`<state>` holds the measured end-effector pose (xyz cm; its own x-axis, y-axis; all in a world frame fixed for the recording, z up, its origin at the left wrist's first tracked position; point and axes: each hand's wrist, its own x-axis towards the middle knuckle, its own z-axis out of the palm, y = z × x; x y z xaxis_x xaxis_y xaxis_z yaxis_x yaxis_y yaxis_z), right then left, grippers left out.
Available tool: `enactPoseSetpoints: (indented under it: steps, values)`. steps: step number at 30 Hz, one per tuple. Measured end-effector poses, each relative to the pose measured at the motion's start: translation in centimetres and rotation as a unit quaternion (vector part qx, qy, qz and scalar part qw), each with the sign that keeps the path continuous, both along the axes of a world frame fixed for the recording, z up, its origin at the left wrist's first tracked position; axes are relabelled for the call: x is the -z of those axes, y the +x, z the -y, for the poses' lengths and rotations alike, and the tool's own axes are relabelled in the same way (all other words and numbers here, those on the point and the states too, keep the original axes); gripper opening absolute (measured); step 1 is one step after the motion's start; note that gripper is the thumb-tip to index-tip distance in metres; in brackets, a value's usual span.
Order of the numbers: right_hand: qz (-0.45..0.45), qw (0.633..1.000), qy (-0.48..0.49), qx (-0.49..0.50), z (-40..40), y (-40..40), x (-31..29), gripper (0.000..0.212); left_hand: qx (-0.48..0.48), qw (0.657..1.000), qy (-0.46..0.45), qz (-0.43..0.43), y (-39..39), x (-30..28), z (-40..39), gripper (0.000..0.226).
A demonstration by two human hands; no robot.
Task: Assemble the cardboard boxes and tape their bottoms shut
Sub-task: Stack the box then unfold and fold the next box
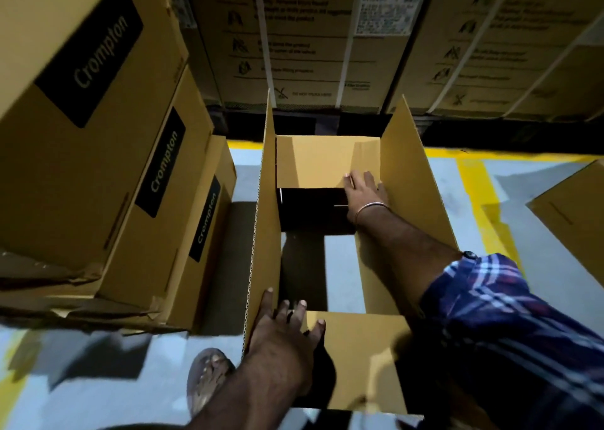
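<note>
An open cardboard box (405, 174) stands on the floor in front of me, its two long flaps upright at left and right. Through the gap in its middle the grey floor shows. My right hand (364, 194) reaches across and presses with flat fingers on the far short flap (310, 161), which is folded inward. My left hand (284, 328) lies with spread fingers on the near short flap (359, 348), beside the left long flap (264, 233). No tape is in view.
A stack of assembled Crompton boxes (98, 168) leans close on the left. Large strapped cartons (310, 37) form a wall behind. Another cardboard piece (575, 220) lies at the right on the grey floor with yellow lines (470, 181). My sandalled foot (206, 377) stands near the box.
</note>
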<state>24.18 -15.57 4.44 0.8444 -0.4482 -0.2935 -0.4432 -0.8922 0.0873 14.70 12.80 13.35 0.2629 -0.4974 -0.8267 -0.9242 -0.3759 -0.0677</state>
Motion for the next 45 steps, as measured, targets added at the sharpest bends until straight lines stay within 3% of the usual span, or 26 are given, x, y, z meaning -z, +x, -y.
enactPoseSetpoints:
  steps: [2,5,8,10,11,13,15,17,21,25,27,29,30,32,36,41,45]
  values:
    - [-0.014,0.999,0.031,-0.007,-0.1,0.1,-2.1,0.082,-0.001,1.0,0.01,-0.004,0.3,-0.5,0.2,0.092]
    - [0.022,0.994,0.1,-0.025,-0.8,-0.5,-7.2,0.058,-0.002,1.0,-0.005,-0.006,0.2,-1.0,0.2,0.093]
    - [0.25,0.963,0.097,-0.031,-1.6,-5.4,-14.2,0.039,0.007,1.0,-0.013,0.006,-0.4,-1.6,-0.3,0.094]
    - [0.401,0.915,0.043,-0.006,-1.7,-11.1,-17.4,0.037,0.011,1.0,-0.012,0.011,-0.4,-1.6,-0.4,0.093]
    - [0.431,0.901,0.043,0.031,-1.5,-14.1,-18.3,0.042,0.013,1.0,-0.013,0.014,-0.6,-1.7,-0.5,0.093]
    - [0.388,0.886,0.172,0.186,-1.2,-19.0,-17.9,0.071,0.013,1.0,-0.015,0.014,-0.9,-1.8,-0.6,0.094]
    - [0.299,0.843,0.347,0.282,-2.9,-21.5,-16.2,0.101,0.005,1.0,-0.014,0.014,-1.0,-1.6,-0.5,0.096]
    - [0.248,0.846,0.399,0.251,-5.7,-22.1,-14.6,0.092,0.001,1.0,-0.007,0.013,-1.1,-1.5,-0.2,0.099]
    - [0.236,0.881,0.332,0.242,-7.3,-20.7,-13.9,0.079,-0.005,1.0,0.001,0.019,-1.3,-1.8,1.1,0.088]
    - [0.227,0.88,0.335,0.248,-6.6,-21.1,-14.5,0.082,-0.063,0.985,-0.16,0.031,1.1,-4.3,4.7,0.044]
    - [0.249,0.878,0.338,0.233,-6.7,-21.0,-14.3,0.083,-0.09,0.946,-0.301,0.086,4.2,-4.8,8.6,0.052]
    - [0.266,0.872,0.344,0.225,-6.4,-20.8,-13.7,0.083,-0.122,0.891,-0.414,0.14,8.0,-3.9,13.1,0.079]
    - [0.27,0.87,0.347,0.224,-6.4,-20.8,-13.5,0.083,-0.136,0.879,-0.429,0.16,9.9,-3.4,14.9,0.097]
    - [0.272,0.872,0.346,0.214,-6.1,-21.0,-12.8,0.092,-0.17,0.888,-0.39,0.172,13.4,-1.9,17.9,0.119]
    - [0.257,0.902,0.304,0.17,-6.7,-20.8,-11.9,0.099,-0.16,0.942,-0.265,0.127,16.2,3.0,19.1,0.133]
    - [0.225,0.917,0.305,0.126,-7.7,-20.2,-12.1,0.102,-0.138,0.948,-0.265,0.111,16.4,6.9,18.0,0.136]
    - [0.21,0.928,0.274,0.138,-8.6,-19.3,-12.5,0.103,-0.135,0.958,-0.245,0.068,17.1,5.5,18.7,0.138]
